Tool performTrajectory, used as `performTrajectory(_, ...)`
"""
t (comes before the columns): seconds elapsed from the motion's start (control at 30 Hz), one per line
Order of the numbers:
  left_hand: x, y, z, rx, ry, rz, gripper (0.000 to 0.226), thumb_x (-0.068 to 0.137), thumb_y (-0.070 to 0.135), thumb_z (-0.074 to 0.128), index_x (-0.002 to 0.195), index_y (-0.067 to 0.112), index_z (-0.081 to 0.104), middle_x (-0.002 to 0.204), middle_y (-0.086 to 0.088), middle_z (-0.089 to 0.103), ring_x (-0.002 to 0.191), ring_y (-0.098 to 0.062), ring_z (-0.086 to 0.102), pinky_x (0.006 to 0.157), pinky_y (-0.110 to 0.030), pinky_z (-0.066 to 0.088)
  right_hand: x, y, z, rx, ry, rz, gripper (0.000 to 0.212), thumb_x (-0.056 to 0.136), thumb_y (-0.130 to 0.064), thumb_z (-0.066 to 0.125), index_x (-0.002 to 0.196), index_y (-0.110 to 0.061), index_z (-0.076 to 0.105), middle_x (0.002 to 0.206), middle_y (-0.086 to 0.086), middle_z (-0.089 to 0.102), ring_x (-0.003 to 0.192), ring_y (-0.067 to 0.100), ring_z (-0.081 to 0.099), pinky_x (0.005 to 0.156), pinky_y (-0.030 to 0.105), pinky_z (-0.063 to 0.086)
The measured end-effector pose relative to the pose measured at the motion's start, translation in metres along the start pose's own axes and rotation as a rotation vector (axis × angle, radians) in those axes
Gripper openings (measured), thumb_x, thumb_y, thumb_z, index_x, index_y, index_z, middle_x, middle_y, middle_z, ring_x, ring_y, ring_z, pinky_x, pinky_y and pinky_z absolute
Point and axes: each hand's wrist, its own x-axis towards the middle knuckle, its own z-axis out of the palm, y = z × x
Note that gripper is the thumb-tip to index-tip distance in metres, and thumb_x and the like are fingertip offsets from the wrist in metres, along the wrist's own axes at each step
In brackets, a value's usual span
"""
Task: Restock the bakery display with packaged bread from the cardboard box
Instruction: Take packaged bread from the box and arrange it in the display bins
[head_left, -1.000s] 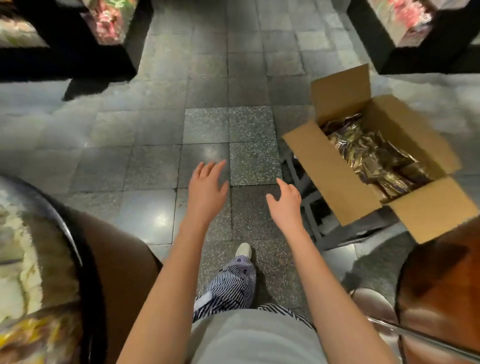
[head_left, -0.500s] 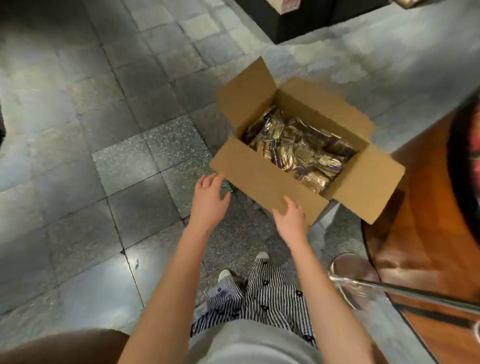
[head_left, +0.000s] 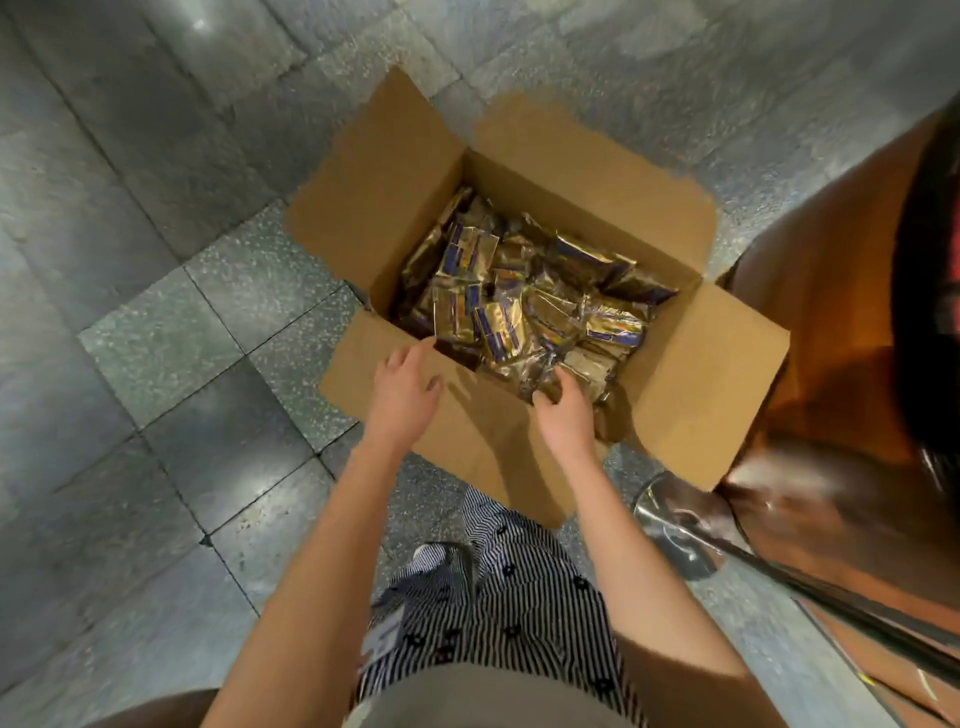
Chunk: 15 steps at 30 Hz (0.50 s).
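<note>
The cardboard box (head_left: 524, 312) sits with all four flaps folded out, and the near flap lies right under the left hand (head_left: 404, 395); if that hand leans its weight there, the flap is likely to buckle and tip the box toward the person, since its support underneath is hidden and cannot be judged for steadiness. The packaged bread (head_left: 519, 306), glossy gold-and-blue wrappers heaped loosely and overlapping at all angles inside the box, looks slippery, so a shallow pinch on one wrapper could slide off or drag neighbouring packs up over the rim and onto the tiled floor (head_left: 156, 364). A hard squeeze would probably crush the soft loaves inside. The polished wooden display edge (head_left: 841, 322) stands close against the box's right flap, so lifting an armful on that side risks a knock. As for pose, both bare forearms reach forward and down from the bottom of the view. The left hand hovers palm-down over the near flap, its grip spread and holding nothing. The right hand (head_left: 566, 410) dips over the near rim with its fingers curled down among the nearest packs; whether its grip has closed on a pack cannot be told, as the fingertips are hidden in the wrappers.
</note>
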Motion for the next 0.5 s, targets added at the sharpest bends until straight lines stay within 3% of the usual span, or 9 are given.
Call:
performTrajectory(0.07,0.035,0.014,0.007,-0.048,-0.056,-0.027,0.054,0.099,0.018,0.053,0.150,0.023,0.035,0.150,-0.009,0.041,0.137,-0.032,0.036,0.111,-0.048,0.036,0.030,-0.006,-0.002,-0.011,-0.018,-0.008,0.055,0.099,-0.020,0.054,0.151,-0.021,0.034,0.155,0.006,0.035,0.135,0.023,0.045,0.112,0.039,0.038)
performTrajectory(0.13,0.069,0.021,0.017,-0.111,-0.079,-0.080,0.056,0.099,0.015,0.054,0.151,0.022,0.035,0.151,-0.009,0.038,0.138,-0.029,0.037,0.113,-0.045,0.034,0.059,-0.008,-0.003,-0.043,-0.026,-0.017,0.054,0.099,-0.021,0.055,0.150,-0.027,0.036,0.156,0.008,0.032,0.097,0.016,0.066,0.098,0.030,0.048)
performTrajectory(0.17,0.086,0.023,0.023,-0.133,-0.083,-0.107,0.056,0.098,0.014,0.055,0.150,0.021,0.036,0.150,-0.010,0.038,0.137,-0.029,0.039,0.114,-0.044,0.034,0.073,-0.008,-0.003,-0.063,-0.027,-0.023,0.053,0.099,-0.020,0.055,0.149,-0.028,0.038,0.157,0.010,0.029,0.076,0.010,0.064,0.091,0.025,0.049)
performTrajectory(0.2,0.102,0.024,0.029,-0.140,-0.088,-0.126,0.056,0.098,0.014,0.056,0.150,0.019,0.037,0.149,-0.011,0.040,0.137,-0.029,0.038,0.115,-0.043,0.033,0.088,-0.008,-0.002,-0.077,-0.031,-0.031,0.052,0.099,-0.019,0.055,0.148,-0.029,0.040,0.157,0.012,0.029,0.070,0.009,0.062,0.088,0.022,0.047)
performTrajectory(0.23,0.118,0.023,0.036,-0.134,-0.095,-0.137,0.056,0.098,0.015,0.057,0.150,0.018,0.036,0.149,-0.012,0.041,0.139,-0.030,0.037,0.115,-0.043,0.031,0.103,-0.008,0.000,-0.088,-0.041,-0.038,0.051,0.099,-0.018,0.055,0.147,-0.029,0.042,0.156,0.013,0.030,0.080,0.013,0.065,0.092,0.022,0.046)
performTrajectory(0.27,0.134,0.022,0.042,-0.126,-0.110,-0.153,0.057,0.099,0.019,0.057,0.151,0.018,0.034,0.150,-0.013,0.040,0.141,-0.031,0.034,0.115,-0.043,0.029,0.119,-0.007,0.003,-0.101,-0.052,-0.042,0.051,0.098,-0.019,0.056,0.146,-0.029,0.043,0.154,0.013,0.033,0.102,0.022,0.065,0.101,0.026,0.044)
performTrajectory(0.33,0.162,0.014,0.055,-0.114,-0.157,-0.210,0.063,0.100,0.030,0.056,0.154,0.025,0.026,0.156,-0.012,0.032,0.145,-0.032,0.025,0.117,-0.045,0.024,0.148,-0.004,0.009,-0.141,-0.076,-0.054,0.050,0.098,-0.020,0.056,0.146,-0.028,0.044,0.152,0.011,0.037,0.135,0.032,0.044,0.114,0.040,0.035)
performTrajectory(0.4,0.186,0.003,0.069,-0.108,-0.192,-0.254,0.064,0.100,0.037,0.052,0.155,0.031,0.020,0.160,-0.013,0.023,0.147,-0.034,0.019,0.118,-0.049,0.020,0.174,-0.003,0.018,-0.170,-0.108,-0.092,0.048,0.099,-0.018,0.054,0.146,-0.026,0.045,0.151,0.010,0.041,0.143,0.032,0.032,0.117,0.046,0.030)
performTrajectory(0.5,0.212,-0.013,0.088,-0.097,-0.212,-0.303,0.060,0.102,0.037,0.049,0.154,0.036,0.020,0.161,-0.015,0.016,0.148,-0.037,0.015,0.117,-0.050,0.020,0.204,0.000,0.031,-0.214,-0.148,-0.100,0.053,0.098,-0.018,0.054,0.148,-0.031,0.041,0.153,0.018,0.034,0.137,0.034,0.042,0.114,0.048,0.035)
